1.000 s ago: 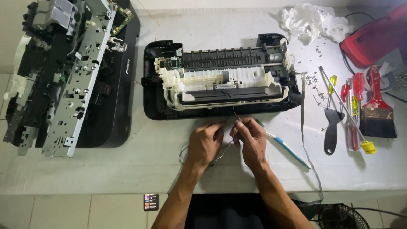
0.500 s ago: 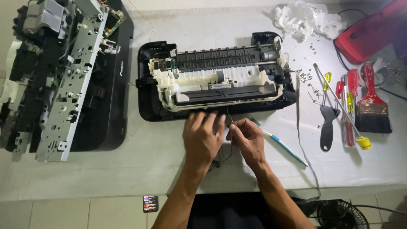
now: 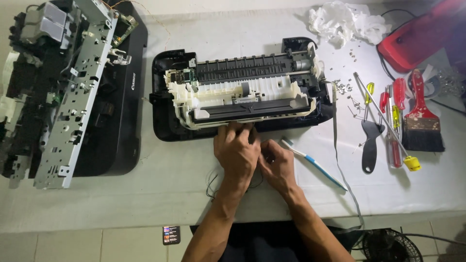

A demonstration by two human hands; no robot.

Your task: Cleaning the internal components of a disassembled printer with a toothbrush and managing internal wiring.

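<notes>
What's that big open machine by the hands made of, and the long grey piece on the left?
The opened printer base looks like plastic: a matte black shell with smooth, moulded off-white inner parts. The long grey frame looks like bare sheet metal, dull silver, with punched holes and bent tabs.

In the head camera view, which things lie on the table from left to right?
Metal printer frame → open printer base → left hand → right hand → toothbrush → black pry tool → red-handled paintbrush.

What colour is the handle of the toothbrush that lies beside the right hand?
The toothbrush has a blue and white handle, seen in the head view, the only one.
</notes>
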